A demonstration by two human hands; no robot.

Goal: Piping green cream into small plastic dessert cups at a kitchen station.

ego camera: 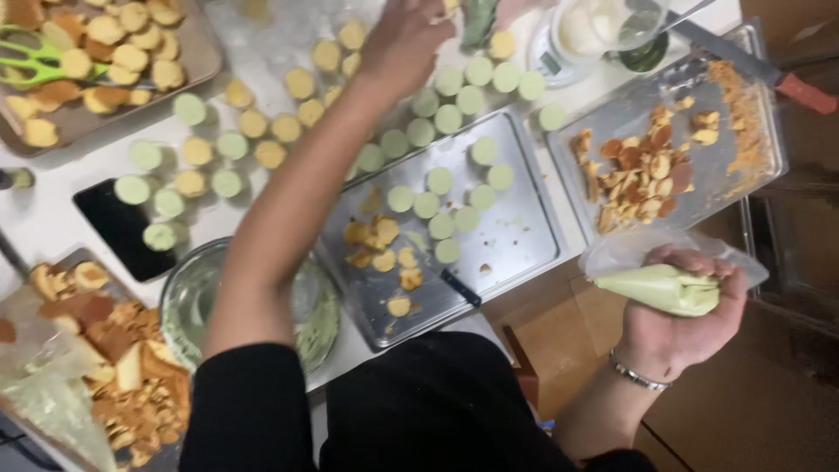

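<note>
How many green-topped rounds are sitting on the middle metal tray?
7 on the middle tray: one near its top edge, three below it, then three more. Blur may hide others.

A white worktop (pixel 52 218) under bright light, with brown, perhaps wooden, floor (pixel 752 411) to the right

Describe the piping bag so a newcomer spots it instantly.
Start at the metal tray of brown cake scraps on the right. Just below its near edge, off the counter, the right hand squeezes the piping bag: clear plastic, pale green cream, the only soft cone among flat round discs.
</note>
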